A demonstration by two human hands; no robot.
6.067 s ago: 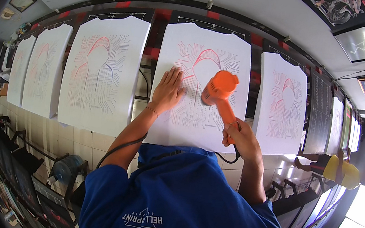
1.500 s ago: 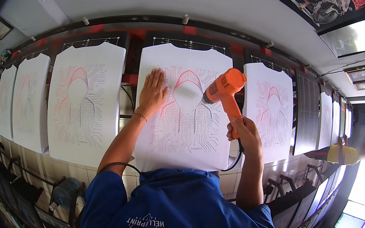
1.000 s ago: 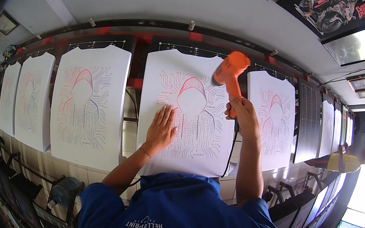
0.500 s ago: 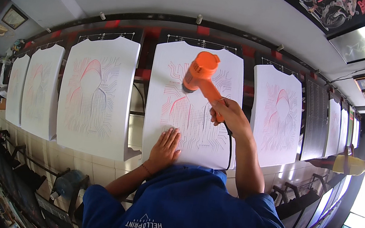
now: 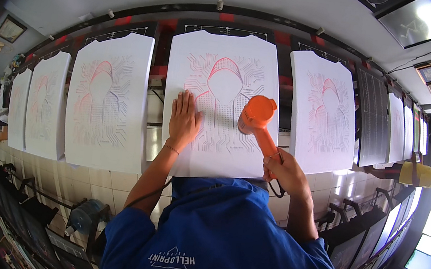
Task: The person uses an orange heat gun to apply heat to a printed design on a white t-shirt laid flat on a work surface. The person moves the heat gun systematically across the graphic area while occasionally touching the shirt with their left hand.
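A white T-shirt lies stretched flat on a dark board in front of me. On it is a red and blue-grey print of a hooded figure with circuit-like lines. My right hand is closed around the handle of an orange heat gun, held above the print's right part with its dark nozzle tilted down toward the cloth. A black cord hangs below the grip. My left hand rests flat on the shirt's left side, fingers stretched out, beside the print's left edge.
More white shirts with the same print lie on boards to the left and right. A bare dark board stands farther right. Behind it, a person in a yellow top is at the far right. A blue water bottle sits lower left.
The heat gun in my right hand has moved down and right, from the upper print to its right side. My left hand has slid up and left along the shirt. The view has shifted slightly.
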